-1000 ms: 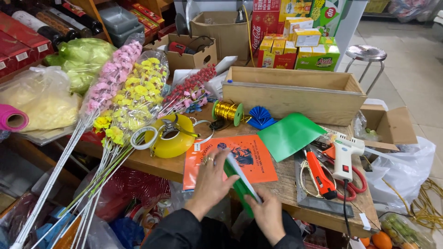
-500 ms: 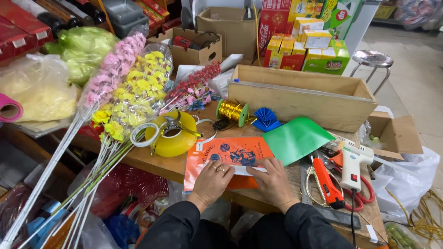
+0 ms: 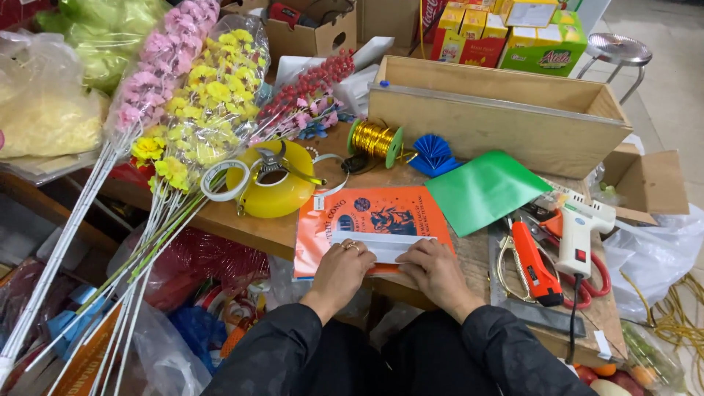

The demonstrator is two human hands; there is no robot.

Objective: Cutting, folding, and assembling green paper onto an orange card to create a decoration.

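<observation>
- The white strip (image 3: pixel 378 245), which looks like a folded band of paper though the view does not settle it, lies flat on the orange printed packet (image 3: pixel 370 224) at the near edge of the table (image 3: pixel 242 224).
- Its long axis runs 9 to 3 o'clock, one end toward each hand; neither end points away from the person.
- The left hand (image 3: pixel 341 270) presses the strip's 9 o'clock end, fingers flat and close together, holding nothing.
- The right hand (image 3: pixel 434 268) presses the 3 o'clock end the same way, flat and empty; both hands are equally near, with the strip at 12 o'clock from their knuckles.
- At 1 o'clock of the packet lies a green sheet (image 3: pixel 484 191).
- At 3 o'clock sit an orange cutter (image 3: pixel 534 262) and a white glue gun (image 3: pixel 579 235).
- At 10 o'clock rests a yellow tape roll (image 3: pixel 270 192), with a gold wire spool (image 3: pixel 375 139) at 12.
</observation>
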